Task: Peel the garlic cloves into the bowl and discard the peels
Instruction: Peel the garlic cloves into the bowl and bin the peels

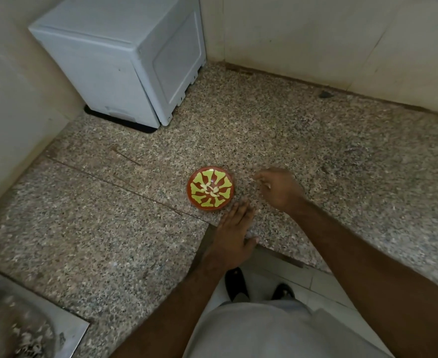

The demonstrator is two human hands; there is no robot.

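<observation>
Speckled granite countertop (316,140) is carrying a round red bowl with yellow-green pattern (210,187); pale, curved peeled garlic cloves (209,189) are lying at its centre. I am seeing the left hand (232,235) lying flat, fingers straight, just beside the bowl, probably to steady it. The right hand (277,188) is curling over the counter, apparently pinching papery peel scraps (254,178) for discarding.
</observation>
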